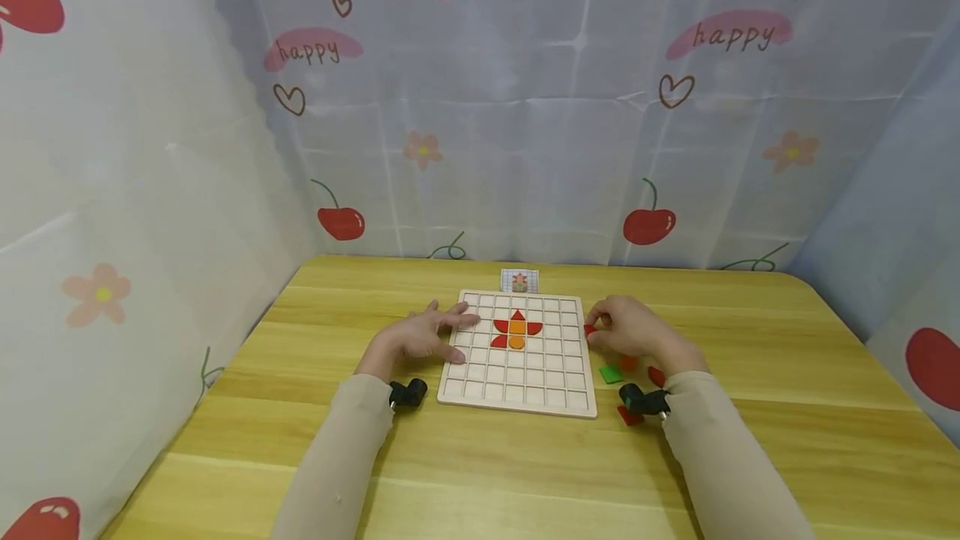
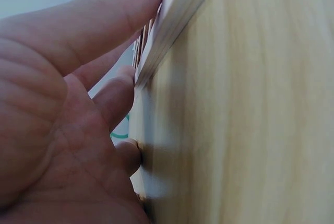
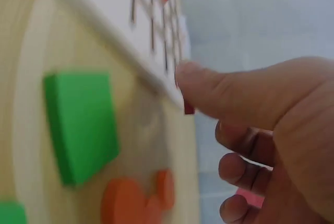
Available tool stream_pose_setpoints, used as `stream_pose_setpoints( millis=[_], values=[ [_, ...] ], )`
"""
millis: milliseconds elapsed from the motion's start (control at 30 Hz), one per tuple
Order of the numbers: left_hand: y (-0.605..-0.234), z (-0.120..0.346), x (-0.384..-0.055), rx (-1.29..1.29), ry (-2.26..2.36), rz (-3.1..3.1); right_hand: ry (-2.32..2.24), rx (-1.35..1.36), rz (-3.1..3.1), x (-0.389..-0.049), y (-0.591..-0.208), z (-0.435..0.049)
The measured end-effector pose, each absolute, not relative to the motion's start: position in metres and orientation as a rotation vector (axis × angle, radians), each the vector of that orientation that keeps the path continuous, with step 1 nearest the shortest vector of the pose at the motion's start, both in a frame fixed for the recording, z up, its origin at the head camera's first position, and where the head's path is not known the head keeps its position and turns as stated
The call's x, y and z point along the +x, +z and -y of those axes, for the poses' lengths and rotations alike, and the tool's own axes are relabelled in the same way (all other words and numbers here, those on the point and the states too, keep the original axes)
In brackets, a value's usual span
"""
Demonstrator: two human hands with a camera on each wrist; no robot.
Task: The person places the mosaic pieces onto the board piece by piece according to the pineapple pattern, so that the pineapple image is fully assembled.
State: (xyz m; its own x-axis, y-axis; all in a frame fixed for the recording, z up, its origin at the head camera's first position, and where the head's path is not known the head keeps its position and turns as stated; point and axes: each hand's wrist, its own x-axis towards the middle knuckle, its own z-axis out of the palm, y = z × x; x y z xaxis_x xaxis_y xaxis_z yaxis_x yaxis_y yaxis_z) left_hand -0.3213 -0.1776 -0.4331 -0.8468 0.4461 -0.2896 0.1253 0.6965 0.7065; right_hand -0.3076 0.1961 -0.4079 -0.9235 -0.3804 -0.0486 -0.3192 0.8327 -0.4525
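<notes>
A pale wooden grid board (image 1: 525, 397) lies on the table, with red and orange pieces set in its middle: a red triangle (image 1: 517, 315), an orange square (image 1: 517, 327), an orange circle (image 1: 517, 342) and red curved pieces (image 1: 535, 328). My left hand (image 1: 420, 333) rests on the board's left edge, fingers spread and thumb on the near squares. At the right edge, my right hand (image 1: 633, 327) pinches a small red piece (image 3: 189, 107) between thumb and fingers, mostly hidden by the thumb in the right wrist view.
Loose pieces lie right of the board: a green one (image 1: 611, 374), an orange one (image 1: 628, 363) and red ones (image 1: 656, 376), partly under the right wrist. A small picture card (image 1: 520, 280) sits behind the board. A printed curtain (image 1: 480, 148) hangs beyond the table.
</notes>
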Motion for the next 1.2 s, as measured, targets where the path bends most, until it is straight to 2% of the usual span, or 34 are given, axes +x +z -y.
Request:
stream_pose_setpoints(
  millis=[233,633,1200],
  values=[
    [-0.435,0.177,-0.323,0.44,0.957,-2.474,-0.744,-0.599,-2.855,-0.309,-0.408,-0.171],
    [-0.432,0.176,-0.321,0.452,0.936,-2.479,-0.867,-0.433,-2.853,-0.299,-0.42,-0.121],
    [-0.431,0.176,-0.321,0.466,0.906,-2.496,-0.826,-0.471,-2.954,-0.293,-0.428,-0.11]
  ],
)
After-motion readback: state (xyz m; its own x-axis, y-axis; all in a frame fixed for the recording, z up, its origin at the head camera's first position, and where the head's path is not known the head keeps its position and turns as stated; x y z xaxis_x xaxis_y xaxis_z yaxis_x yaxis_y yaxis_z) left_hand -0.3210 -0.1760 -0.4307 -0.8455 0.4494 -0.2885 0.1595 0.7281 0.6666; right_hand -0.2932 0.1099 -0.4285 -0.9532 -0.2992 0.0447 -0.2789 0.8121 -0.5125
